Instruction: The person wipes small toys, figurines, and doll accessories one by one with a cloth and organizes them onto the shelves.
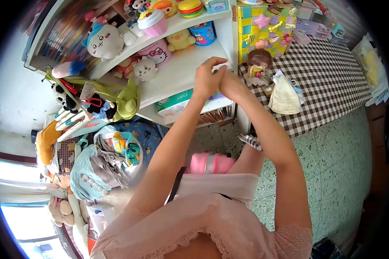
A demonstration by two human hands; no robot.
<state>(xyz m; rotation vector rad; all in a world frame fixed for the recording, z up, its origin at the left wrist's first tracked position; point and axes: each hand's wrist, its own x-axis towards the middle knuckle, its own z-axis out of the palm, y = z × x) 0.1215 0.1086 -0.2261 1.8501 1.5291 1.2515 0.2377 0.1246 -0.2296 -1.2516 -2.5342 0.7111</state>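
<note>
My left hand (208, 78) and my right hand (231, 86) meet in front of the white shelf (190, 64). Both are closed, fingertips together around a small white thing (219, 67). Only a sliver of it shows between the fingers, and its kind cannot be made out. To the right of my hands, a brown-haired doll (258, 64) sits on a checked tablecloth (328, 73). Beside the doll lies a cream cloth (284, 96). Below my hands, a green box (175, 102) stands on a lower shelf.
Plush toys, such as a white one (104, 41), crowd the shelves at left. A pink-and-white cup (153, 23) stands near a Hello Kitty tin (156, 52). A yellow checked box (266, 30) stands on the table. A pink cylinder (199, 163) is near my lap.
</note>
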